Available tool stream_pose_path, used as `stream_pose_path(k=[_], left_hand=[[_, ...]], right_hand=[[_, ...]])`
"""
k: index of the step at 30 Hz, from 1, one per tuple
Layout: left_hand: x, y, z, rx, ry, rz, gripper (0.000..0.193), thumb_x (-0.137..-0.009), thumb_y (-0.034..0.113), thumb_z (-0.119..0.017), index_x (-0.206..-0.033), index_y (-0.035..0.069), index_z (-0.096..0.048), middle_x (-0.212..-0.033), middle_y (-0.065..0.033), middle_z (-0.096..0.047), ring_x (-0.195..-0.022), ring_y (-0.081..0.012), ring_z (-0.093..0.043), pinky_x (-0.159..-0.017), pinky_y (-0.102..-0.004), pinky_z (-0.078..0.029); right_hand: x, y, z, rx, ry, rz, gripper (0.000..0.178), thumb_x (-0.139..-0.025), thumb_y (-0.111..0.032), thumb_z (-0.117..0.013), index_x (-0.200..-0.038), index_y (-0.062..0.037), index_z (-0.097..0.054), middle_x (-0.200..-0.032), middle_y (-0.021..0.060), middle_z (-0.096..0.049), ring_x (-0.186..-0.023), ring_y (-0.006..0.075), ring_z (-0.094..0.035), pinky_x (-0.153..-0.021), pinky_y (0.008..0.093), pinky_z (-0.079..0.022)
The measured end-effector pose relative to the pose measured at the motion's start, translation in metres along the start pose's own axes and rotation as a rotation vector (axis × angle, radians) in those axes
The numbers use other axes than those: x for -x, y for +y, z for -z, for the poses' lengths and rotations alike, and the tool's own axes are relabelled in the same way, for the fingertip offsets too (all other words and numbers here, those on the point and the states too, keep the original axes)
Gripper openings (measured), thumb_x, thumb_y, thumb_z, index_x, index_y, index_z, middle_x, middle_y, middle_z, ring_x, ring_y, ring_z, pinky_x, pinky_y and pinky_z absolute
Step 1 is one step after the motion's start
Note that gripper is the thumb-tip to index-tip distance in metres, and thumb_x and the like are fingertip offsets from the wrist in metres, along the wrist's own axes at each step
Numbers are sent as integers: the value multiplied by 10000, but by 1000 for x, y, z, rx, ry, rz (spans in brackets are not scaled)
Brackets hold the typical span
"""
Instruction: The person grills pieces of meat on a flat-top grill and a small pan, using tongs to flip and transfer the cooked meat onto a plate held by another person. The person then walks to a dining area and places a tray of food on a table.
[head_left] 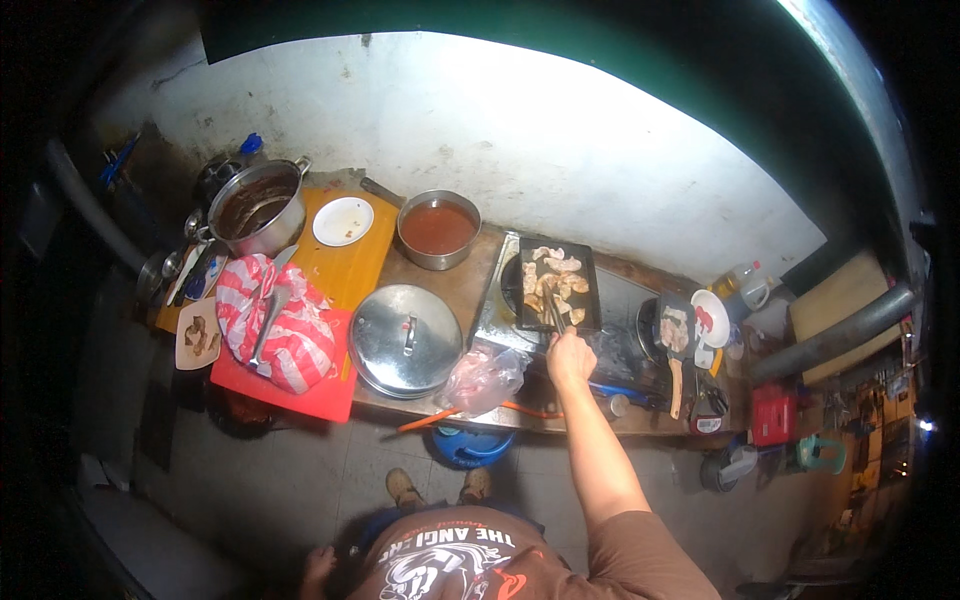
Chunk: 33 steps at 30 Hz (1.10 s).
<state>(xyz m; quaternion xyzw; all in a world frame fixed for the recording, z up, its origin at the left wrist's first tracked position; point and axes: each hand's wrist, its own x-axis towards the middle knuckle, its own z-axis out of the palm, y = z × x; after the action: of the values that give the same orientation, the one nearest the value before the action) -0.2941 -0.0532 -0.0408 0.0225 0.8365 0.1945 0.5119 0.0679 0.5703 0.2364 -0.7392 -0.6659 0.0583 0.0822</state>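
Note:
My right hand point(570, 358) is closed round the handle of metal tongs point(554, 310), and the arm reaches forward over the stove point(508, 318). The tips of the tongs are down among pale pieces of meat point(560, 266), some lightly browned, in a square black pan point(586, 314). My left hand point(320, 565) hangs low beside my body, away from the counter; it is dim, and its fingers cannot be made out. To the right, a smaller pan point(675, 350) with a wooden handle holds more pale meat on the other burner.
Left of the stove are a pot of reddish-brown sauce point(438, 228), a lidded pot point(385, 345), a plastic bag point(485, 378) and a red-striped bag point(300, 345) on a red board point(335, 398). Behind stand a large pot point(285, 232) and a white plate point(343, 221). A blue bucket point(470, 448) sits below.

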Motion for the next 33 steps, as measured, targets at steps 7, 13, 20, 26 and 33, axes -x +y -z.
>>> stream_pose_path(k=[7,13,20,26,33], left_hand=[[-13,67,-47,-138,19,-314,336,-918,313,-635,-1026,-5,-641,-810,-67,-658,-670,-153,-605,-602,-320,-502],[14,135,-37,61,3,-238,239,-935,253,-617,-983,19,-627,-773,-28,-625,-638,-124,-571,-564,-281,-473],[23,131,-17,174,12,-91,234,-959,282,-592,-923,52,-595,-762,-11,-604,-594,-109,-556,-467,-308,-441],[11,88,-23,58,-50,-49,265,-955,317,-605,-911,56,-600,-724,-13,-604,-553,-120,-542,-453,-320,-441],[5,93,-33,71,-54,-122,269,-952,302,-605,-914,36,-618,-730,-23,-614,-549,-124,-538,-449,-291,-420]], right_hand=[[21,21,11,-12,59,-14,328,-951,-335,-549,-988,-12,-593,-849,251,-693,-819,440,-680,-734,532,-525],[24,11,10,43,42,133,293,-951,-308,-551,-981,-17,-576,-796,214,-696,-770,406,-691,-700,499,-543],[24,15,21,10,19,160,302,-934,-306,-580,-977,-7,-579,-812,229,-695,-784,414,-688,-706,511,-536],[-2,7,21,-21,-22,193,334,-930,-315,-579,-990,13,-608,-845,253,-692,-837,419,-685,-755,518,-526],[-19,-4,28,-103,-57,51,391,-931,-362,-553,-1084,-13,-642,-955,268,-684,-961,427,-655,-854,513,-501]])
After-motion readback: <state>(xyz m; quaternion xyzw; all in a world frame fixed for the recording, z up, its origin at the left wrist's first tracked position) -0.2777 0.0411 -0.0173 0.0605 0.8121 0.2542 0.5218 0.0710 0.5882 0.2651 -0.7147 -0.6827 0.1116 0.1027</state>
